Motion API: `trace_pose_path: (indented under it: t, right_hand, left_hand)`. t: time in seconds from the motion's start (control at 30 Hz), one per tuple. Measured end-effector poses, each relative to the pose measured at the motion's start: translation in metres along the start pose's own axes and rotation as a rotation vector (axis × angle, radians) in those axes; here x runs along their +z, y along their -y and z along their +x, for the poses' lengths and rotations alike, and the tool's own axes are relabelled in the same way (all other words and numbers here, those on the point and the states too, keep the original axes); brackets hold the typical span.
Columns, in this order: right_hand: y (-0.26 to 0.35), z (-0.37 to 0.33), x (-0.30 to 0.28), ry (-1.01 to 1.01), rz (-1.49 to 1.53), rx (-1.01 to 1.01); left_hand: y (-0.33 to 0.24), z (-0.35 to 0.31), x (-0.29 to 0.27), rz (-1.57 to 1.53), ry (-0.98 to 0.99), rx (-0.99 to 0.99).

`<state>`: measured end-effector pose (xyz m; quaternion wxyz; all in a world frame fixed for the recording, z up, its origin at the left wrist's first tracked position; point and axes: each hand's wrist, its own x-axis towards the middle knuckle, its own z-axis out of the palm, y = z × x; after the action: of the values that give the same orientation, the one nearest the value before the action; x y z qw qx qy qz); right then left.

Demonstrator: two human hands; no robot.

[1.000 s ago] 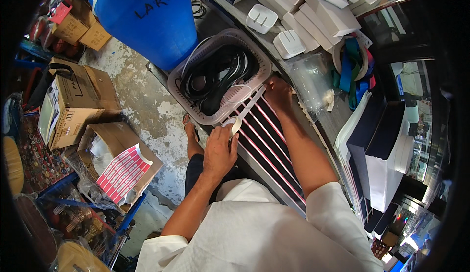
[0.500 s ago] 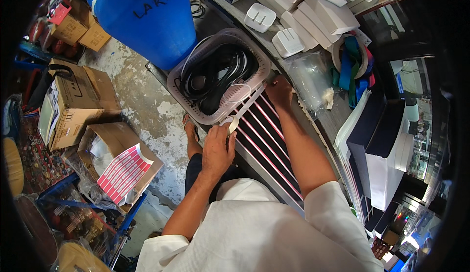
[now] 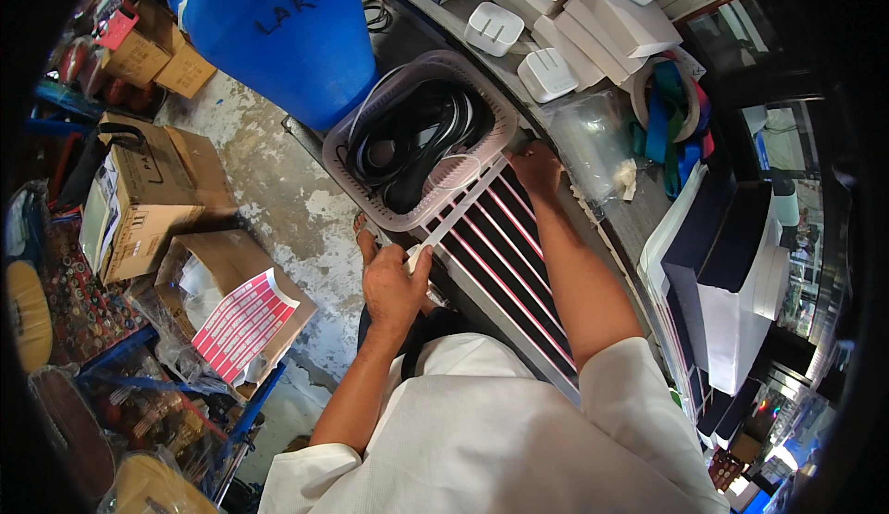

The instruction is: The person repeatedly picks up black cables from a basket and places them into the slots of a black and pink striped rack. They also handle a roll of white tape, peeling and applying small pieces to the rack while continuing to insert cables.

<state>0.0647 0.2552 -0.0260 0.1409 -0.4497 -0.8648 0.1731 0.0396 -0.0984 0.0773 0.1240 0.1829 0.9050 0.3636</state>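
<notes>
Patchy floor borders the dark bench; left hand clasps tape, right hand beside basket, grip unclear.

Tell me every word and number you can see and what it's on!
I won't copy any words, but writing shows here:
Blue container: big black handwritten capitals, clear.
Large brown box: black print, partly cut off by the fold.
Pink-and-white sheet: rows of printed letters, too small to read surely.
Small brown boxes: tiny print, too blurred.
</notes>
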Motion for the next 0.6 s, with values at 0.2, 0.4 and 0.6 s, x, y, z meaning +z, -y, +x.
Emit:
trace_pose_path:
  t: [0.2,0.4,0.6]
  right_hand:
    - [0.001,-0.002,-0.005,0.016,-0.028,0.028]
    - [0.002,0.000,0.000,0.044,-0.036,0.049]
    - [0.005,0.000,-0.006,0.030,-0.012,0.033]
  left_hand:
    - [0.028,0.007,0.013,0.084,0.006,-0.063]
    - [0.036,0.009,0.020,0.156,0.081,-0.135]
    - [0.034,0.011,0.018,0.157,0.131,-0.184]
